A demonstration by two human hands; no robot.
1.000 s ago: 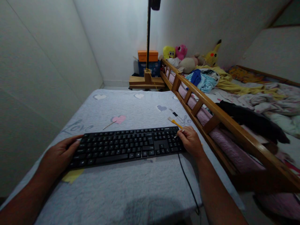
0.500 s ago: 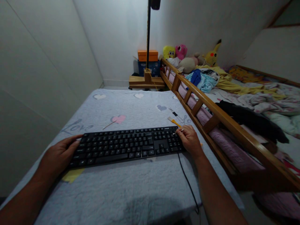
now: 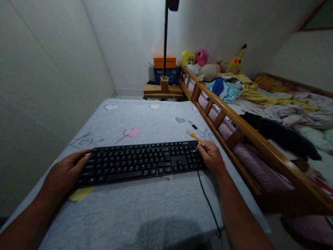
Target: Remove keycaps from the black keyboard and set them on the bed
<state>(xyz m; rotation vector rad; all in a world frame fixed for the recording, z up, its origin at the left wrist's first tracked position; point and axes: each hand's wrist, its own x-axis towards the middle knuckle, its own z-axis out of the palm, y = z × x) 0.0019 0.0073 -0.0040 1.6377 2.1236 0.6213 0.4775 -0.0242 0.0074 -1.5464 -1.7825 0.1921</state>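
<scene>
A black keyboard lies flat across the light-blue cloth. My left hand grips its left end, with the thumb along the edge and the fingers partly out of sight. At the other end, my right hand pinches a thin white cotton swab, its tip down at the number-pad keys. Just beyond that hand lies a yellow-handled brush, its handle partly covered by the fingers. Behind the keyboard, a second cotton swab rests on the cloth.
Tweezers with a dark band lie near the wooden bed rail, which runs along the right side. The keyboard's black cable drops over the near edge of the cloth-covered surface. A stand rises beyond the far edge.
The cotton swab in my right hand has shifted slightly over the number-pad keys, along with the fingers. My left hand and the keyboard stay in place.
</scene>
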